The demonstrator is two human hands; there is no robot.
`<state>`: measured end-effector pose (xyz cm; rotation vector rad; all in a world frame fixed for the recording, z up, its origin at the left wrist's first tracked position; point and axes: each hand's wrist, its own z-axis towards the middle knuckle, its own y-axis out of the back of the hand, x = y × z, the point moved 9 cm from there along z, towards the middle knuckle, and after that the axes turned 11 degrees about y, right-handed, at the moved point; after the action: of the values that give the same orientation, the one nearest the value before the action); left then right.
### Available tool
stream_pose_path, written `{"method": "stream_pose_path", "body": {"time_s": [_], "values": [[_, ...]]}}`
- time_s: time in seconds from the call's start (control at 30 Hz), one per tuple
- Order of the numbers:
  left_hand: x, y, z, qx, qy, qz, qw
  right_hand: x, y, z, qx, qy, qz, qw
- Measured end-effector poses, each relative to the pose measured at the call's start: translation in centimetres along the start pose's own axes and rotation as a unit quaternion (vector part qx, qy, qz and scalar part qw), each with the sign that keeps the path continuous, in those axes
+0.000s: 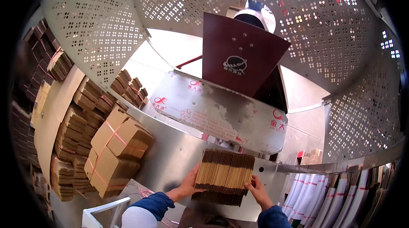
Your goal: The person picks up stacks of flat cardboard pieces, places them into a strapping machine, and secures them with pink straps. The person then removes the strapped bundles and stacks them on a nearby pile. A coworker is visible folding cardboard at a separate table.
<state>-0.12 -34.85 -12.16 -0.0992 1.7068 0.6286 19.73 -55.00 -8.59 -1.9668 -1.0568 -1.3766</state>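
Observation:
A stack of flat cardboard pieces (pixel 226 172), set on edge and packed side by side, is between my two hands at the near edge of a metal worktop (pixel 164 157). My left hand (pixel 187 183) is pressed along its left end, with the fingers partly hidden behind the cardboard. At the right end, my right hand (pixel 258 191) grips the lower corner, thumb and fingers against the stack. No strap shows around this stack.
Behind the worktop stands a machine with a maroon panel (pixel 238 53) and a scuffed metal cover (pixel 213 115). A perforated metal guard (pixel 102 36) curves around it. Strapped cardboard bundles (pixel 113 140) pile up at left; banded white sheets (pixel 306 196) stand at right. Pink straps (pixel 144 191) hang near my left sleeve.

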Motion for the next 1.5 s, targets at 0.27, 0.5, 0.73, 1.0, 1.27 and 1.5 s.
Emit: {"method": "stream_pose_path", "body": {"time_s": [0.27,0.5,0.73,1.0,1.27,1.5], "values": [[-3.4,-2.7,0.0,-0.005,0.047,0.087,0.995,-3.9,4.6,-1.8,-0.069,0.018,0.08,0.994],[-15.8,-12.2,2.3,0.046,0.058,0.313,0.947,-10.9,11.1,-6.0,-0.084,-0.026,0.374,0.923],[-21.9,-21.7,2.7,0.025,-0.005,0.406,0.914,-16.2,19.3,-8.7,-0.138,-0.126,-0.087,0.979],[-23.0,-22.6,2.3,0.049,0.029,0.414,0.909,2.2,15.6,-9.6,-0.182,0.209,-0.203,0.939],[-19.3,-19.6,2.5,0.056,-0.02,0.193,0.979,12.8,13.7,-10.5,-0.207,0.294,-0.482,0.799],[-17.0,-20.4,2.1,0.03,0.017,0.252,0.967,21.3,0.0,6.6,-0.099,0.398,-0.271,0.871]]}}
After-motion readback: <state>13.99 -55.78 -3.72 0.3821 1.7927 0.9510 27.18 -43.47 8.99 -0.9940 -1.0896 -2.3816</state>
